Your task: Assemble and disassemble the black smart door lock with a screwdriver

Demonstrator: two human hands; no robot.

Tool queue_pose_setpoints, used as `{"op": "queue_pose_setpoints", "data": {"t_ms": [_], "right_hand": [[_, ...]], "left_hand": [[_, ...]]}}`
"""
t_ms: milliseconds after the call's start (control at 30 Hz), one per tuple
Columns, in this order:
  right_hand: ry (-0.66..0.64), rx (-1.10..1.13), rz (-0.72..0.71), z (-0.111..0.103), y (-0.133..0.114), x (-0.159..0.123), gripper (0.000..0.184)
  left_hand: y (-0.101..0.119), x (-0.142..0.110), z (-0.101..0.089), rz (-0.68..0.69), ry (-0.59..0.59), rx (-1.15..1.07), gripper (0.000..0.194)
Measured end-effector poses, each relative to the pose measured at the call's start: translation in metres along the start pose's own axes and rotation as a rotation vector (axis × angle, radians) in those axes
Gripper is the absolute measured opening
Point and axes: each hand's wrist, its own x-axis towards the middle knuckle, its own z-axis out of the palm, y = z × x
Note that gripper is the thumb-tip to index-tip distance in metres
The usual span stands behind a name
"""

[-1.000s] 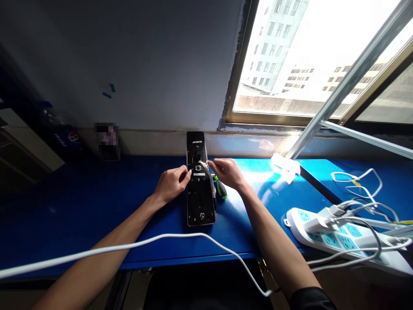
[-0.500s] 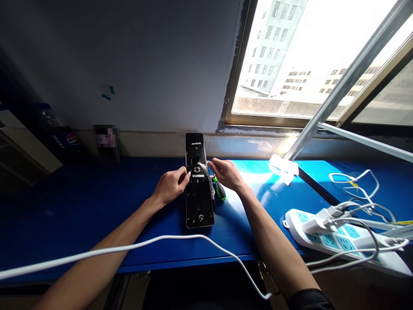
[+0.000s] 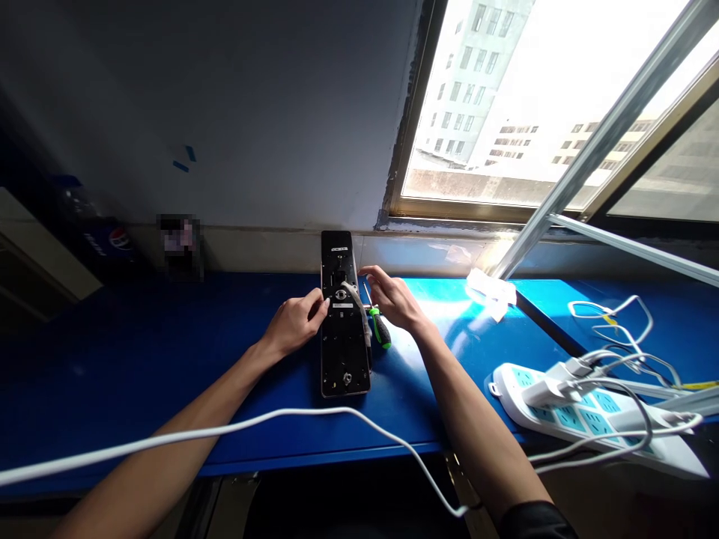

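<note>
Blue tabletop (image 3: 269,445) is supporting the black panel (image 3: 344,344), the left hand (image 3: 293,326) narrowly pinched at its edge, while the right hand (image 3: 396,299), its hold unclear, is now extending a finger, baring more edge.

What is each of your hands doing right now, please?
Left hand: fingers curled at the black panel's edge; grip unclear.
Right hand: near the panel's other edge; whether it holds anything is unclear.
</note>
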Motion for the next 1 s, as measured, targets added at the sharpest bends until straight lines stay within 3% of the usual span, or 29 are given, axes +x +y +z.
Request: {"op": "queue_pose_setpoints", "data": {"t_ms": [500, 600, 1000], "right_hand": [[0.011, -0.161, 0.075, 0.001, 0.008, 0.004, 0.032], [-0.056, -0.218, 0.114, 0.001, 0.012, 0.004, 0.024], [-0.416, -0.301, 0.189, 0.009, 0.024, 0.0, 0.036]], "left_hand": [[0.002, 0.0, -0.001, -0.028, -0.036, -0.018, 0.031], [0.002, 0.0, -0.001, -0.028, -0.038, -0.024, 0.031], [0.002, 0.001, -0.001, -0.039, -0.059, -0.03, 0.03]]}}
